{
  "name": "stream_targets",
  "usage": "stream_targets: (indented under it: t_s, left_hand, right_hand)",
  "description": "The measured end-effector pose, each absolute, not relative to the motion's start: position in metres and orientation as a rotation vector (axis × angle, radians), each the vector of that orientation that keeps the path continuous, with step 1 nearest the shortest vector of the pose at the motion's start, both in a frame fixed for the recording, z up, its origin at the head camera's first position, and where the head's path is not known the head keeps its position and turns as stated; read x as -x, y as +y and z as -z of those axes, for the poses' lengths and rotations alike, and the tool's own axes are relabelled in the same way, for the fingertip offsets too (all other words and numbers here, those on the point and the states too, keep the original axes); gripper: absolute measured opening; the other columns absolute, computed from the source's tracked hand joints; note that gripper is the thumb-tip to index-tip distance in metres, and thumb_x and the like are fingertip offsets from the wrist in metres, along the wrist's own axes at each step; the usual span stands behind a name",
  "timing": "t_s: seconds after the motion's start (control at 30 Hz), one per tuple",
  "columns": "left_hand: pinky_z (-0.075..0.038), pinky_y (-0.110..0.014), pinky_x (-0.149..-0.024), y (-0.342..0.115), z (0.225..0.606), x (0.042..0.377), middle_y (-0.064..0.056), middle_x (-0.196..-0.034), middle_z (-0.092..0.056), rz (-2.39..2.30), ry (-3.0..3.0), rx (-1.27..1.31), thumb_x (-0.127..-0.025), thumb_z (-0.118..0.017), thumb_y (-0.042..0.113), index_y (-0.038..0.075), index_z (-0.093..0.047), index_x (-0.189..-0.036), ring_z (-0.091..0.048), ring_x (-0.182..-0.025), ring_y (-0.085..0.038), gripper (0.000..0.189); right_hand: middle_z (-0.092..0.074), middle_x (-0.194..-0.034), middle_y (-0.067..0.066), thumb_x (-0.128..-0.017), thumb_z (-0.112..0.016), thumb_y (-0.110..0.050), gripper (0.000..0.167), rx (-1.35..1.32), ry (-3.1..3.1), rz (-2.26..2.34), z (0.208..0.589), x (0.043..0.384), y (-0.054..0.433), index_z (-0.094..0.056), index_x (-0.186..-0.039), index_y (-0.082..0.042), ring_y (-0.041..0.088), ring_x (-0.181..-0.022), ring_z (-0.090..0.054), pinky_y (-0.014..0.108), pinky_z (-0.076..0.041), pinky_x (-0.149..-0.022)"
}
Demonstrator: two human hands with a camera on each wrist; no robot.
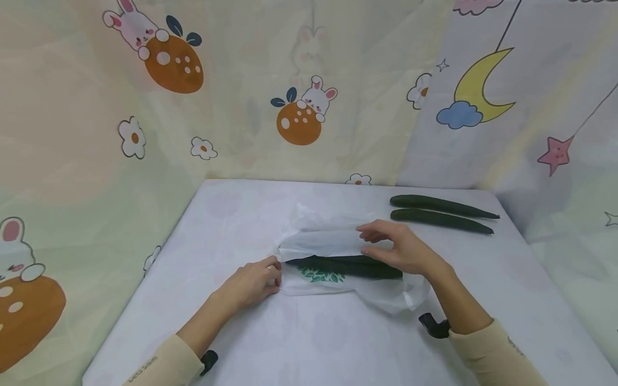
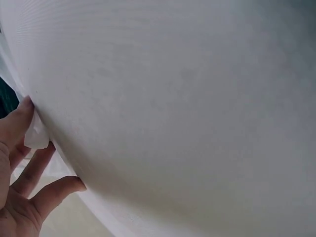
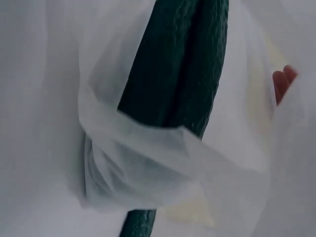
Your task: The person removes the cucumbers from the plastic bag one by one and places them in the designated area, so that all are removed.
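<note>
In the head view, dark green cucumbers [image 1: 354, 266] lie in a thin white plastic bag [image 1: 314, 244] with a green leaf print. The right wrist view shows two of these cucumbers [image 3: 177, 64] side by side, their lower ends covered by a fold of the bag [image 3: 143, 153]. My left hand [image 1: 256, 281] pinches the bag's left edge; white plastic shows between its fingers in the left wrist view. Over the right part of the bag is my right hand [image 1: 398, 246], thumb and fingers apart. In the right wrist view, fingertips [image 3: 283, 84] show beside the plastic.
Two more cucumbers [image 1: 439, 220] lie side by side at the back right of the white table [image 1: 309, 338]. A cloth [image 1: 241, 107] printed with rabbits, flowers and a moon hangs around the table. Dark pieces [image 1: 434, 325] sit at both wrists.
</note>
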State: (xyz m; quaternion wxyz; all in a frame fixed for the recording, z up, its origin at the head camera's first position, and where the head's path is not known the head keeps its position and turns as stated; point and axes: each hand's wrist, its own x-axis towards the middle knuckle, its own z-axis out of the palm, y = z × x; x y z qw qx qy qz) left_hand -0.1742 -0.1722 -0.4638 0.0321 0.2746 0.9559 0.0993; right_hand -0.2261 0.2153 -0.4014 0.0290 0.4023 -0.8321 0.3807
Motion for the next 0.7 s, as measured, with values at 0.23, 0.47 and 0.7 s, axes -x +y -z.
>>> stream_targets:
  t_s: [0.23, 0.47, 0.7]
  left_hand:
    - [-0.055, -0.036, -0.068, -0.181, 0.466, 0.174, 0.009, -0.118, -0.062, -0.357, 2.948, -0.947, -0.088, -0.082, 0.019, 0.022, -0.08, -0.089, -0.067, -0.081, -0.014, 0.004]
    - [-0.058, -0.035, -0.084, -0.191, 0.47, 0.173, 0.005, -0.139, -0.064, -0.393, 2.922, -1.111, -0.091, -0.08, 0.021, 0.022, -0.082, -0.1, -0.073, -0.097, -0.015, 0.009]
    - [-0.055, -0.039, -0.097, -0.196, 0.468, 0.173, 0.006, -0.147, -0.06, -0.452, 2.868, -1.135, -0.094, -0.076, 0.024, 0.027, -0.08, -0.115, -0.068, -0.12, -0.021, 0.021]
  right_hand:
    - [-0.071, -0.115, 0.002, -0.092, -0.079, -0.015, 0.045, -1.4, -2.566, -1.179, 0.406, 0.216, 0.193, -0.063, -0.134, -0.015, 0.016, -0.098, -0.071, 0.038, -0.059, -0.087]
    - [-0.07, -0.116, -0.005, -0.094, -0.078, -0.019, 0.044, -1.484, -2.633, -1.173, 0.415, 0.209, 0.175, -0.063, -0.135, -0.014, 0.02, -0.1, -0.071, 0.037, -0.059, -0.086]
    - [-0.071, -0.126, 0.005, -0.098, -0.072, -0.03, 0.039, -1.496, -2.747, -1.168, 0.424, 0.209, 0.166, -0.064, -0.134, -0.016, 0.023, -0.114, -0.069, 0.038, -0.056, -0.096]
